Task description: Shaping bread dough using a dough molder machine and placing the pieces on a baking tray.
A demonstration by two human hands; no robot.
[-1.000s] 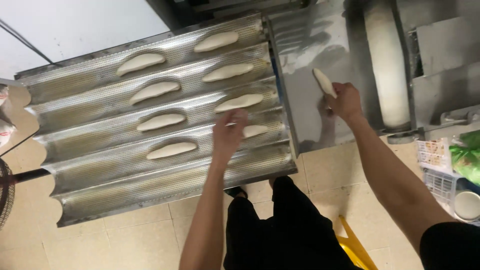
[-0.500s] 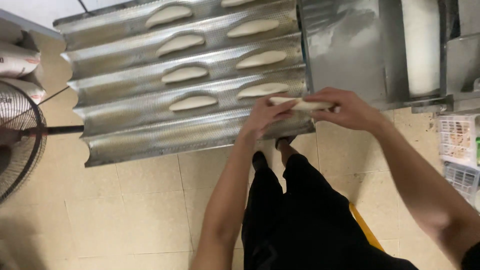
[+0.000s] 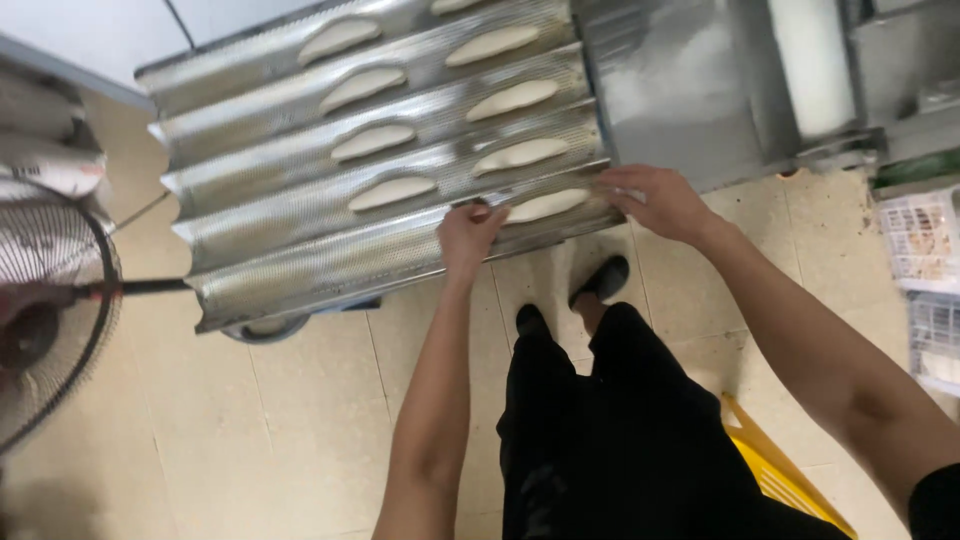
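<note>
Two hands work at the near edge of the corrugated metal baguette tray (image 3: 300, 250), a wide perforated sheet pressed into long parallel channels. Keep each piece centred in its channel, straight, and clear of its neighbour. The dough piece (image 3: 548, 205) in hand is pale, soft and elongated, lying in the near channel between both hands. The left hand (image 3: 470, 232) rests fingertips at its left end; the right hand (image 3: 655, 200) lies open-fingered at its right end, neither clamped.
</note>
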